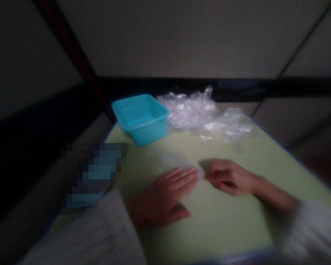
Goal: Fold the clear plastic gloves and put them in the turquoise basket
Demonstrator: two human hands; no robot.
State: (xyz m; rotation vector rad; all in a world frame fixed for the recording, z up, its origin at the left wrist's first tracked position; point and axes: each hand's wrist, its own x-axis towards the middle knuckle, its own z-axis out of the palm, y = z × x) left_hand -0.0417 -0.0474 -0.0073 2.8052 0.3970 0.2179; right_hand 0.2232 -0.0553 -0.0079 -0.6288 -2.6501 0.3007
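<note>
A small clear plastic bag lies flat on the pale green table, near its middle. Across the bag's near edge rests my left hand, palm down, fingers stretched out and thumb apart. My right hand is just to the right, its fingers curled and the fingertips pinched at the bag's right end. Blur hides how much of the plastic lies between those fingertips.
A turquoise plastic basket stands at the table's back left. Beside it, a heap of crumpled clear plastic bags spreads along the back edge. A pixelated bluish object is at the left edge.
</note>
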